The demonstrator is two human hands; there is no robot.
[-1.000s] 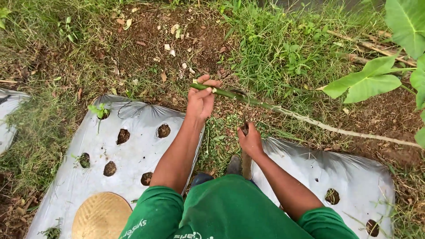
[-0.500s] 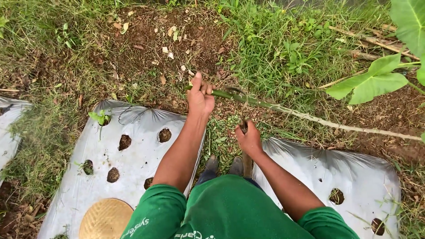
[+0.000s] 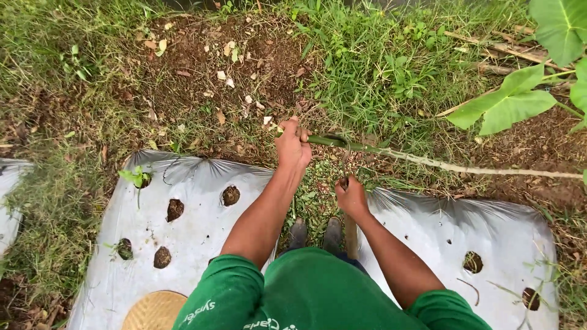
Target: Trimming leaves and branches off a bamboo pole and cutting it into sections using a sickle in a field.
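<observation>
Green sleeves at frame bottom, both arms reaching forward; head view only.

Left hand (image 3: 293, 145) is clenched around the green end of a long stalk (image 3: 428, 161). Stalk runs from that fist off to the right across grass and soil, going pale toward the far end, and lies roughly level with the ground.

Right hand (image 3: 351, 197) is fisted on a handle; I see a thin curved blade (image 3: 343, 146) arcing up from it to the stalk, just right of the left hand. Looks like a sickle, but the blade is thin and partly lost against the grass, so I can't say whether it touches the stalk.

Boots (image 3: 317, 233) stand in the grassy gap between two beds covered in silver plastic mulch. Left sheet (image 3: 195, 244) has round planting holes showing soil, and a small seedling (image 3: 137, 178) near its upper left corner. Right sheet (image 3: 440, 226) has holes too.

Woven hat (image 3: 153, 310) lies on the left sheet at the bottom edge. Broad green leaves (image 3: 510, 104) hang in at upper right. Bare soil patch (image 3: 208, 67) with scattered dry leaves sits ahead of the hands.
</observation>
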